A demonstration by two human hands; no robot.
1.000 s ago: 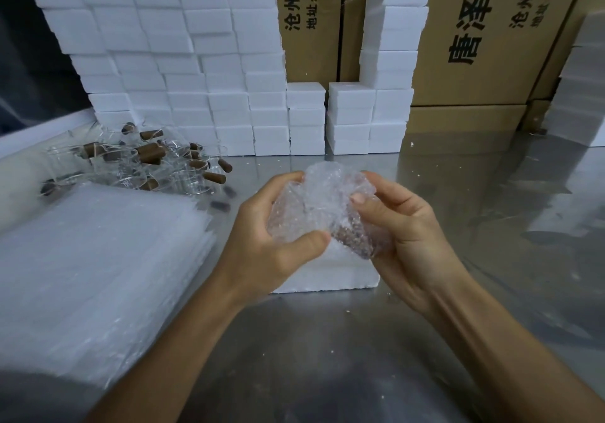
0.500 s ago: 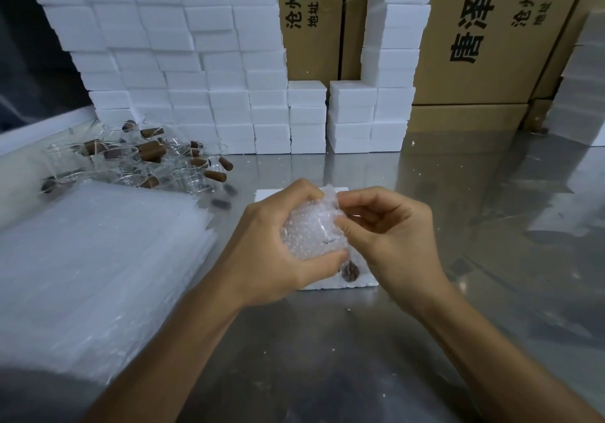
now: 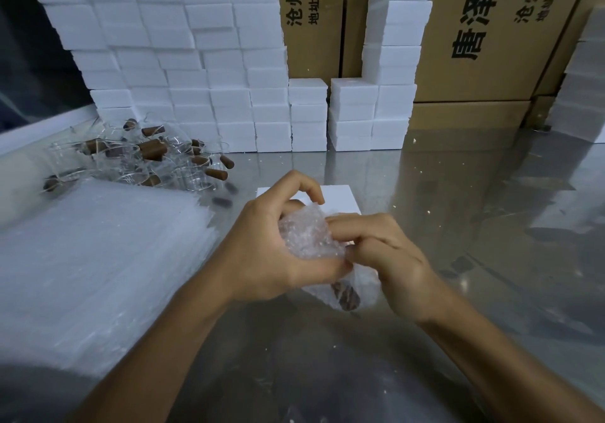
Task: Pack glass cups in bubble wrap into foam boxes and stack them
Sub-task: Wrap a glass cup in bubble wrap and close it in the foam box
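Note:
A glass cup wrapped in bubble wrap (image 3: 307, 236) is held over the steel table, its brown wooden handle (image 3: 346, 296) showing through the wrap at the bottom. My left hand (image 3: 262, 252) grips the bundle from the left, thumb underneath. My right hand (image 3: 379, 252) pinches the wrap on its right side. Just behind the hands a white foam box (image 3: 337, 198) lies on the table, mostly hidden by them. A pile of bare glass cups with brown handles (image 3: 147, 160) lies at the far left.
A thick stack of bubble wrap sheets (image 3: 91, 265) covers the table's left side. Stacked white foam boxes (image 3: 183, 62) form a wall at the back, with cardboard cartons (image 3: 474, 36) behind them. More foam boxes (image 3: 586, 88) stand at the far right.
The bundle has come lower and closer to me. My hands have squeezed the wrap tighter round the cup, and the brown handle now points down.

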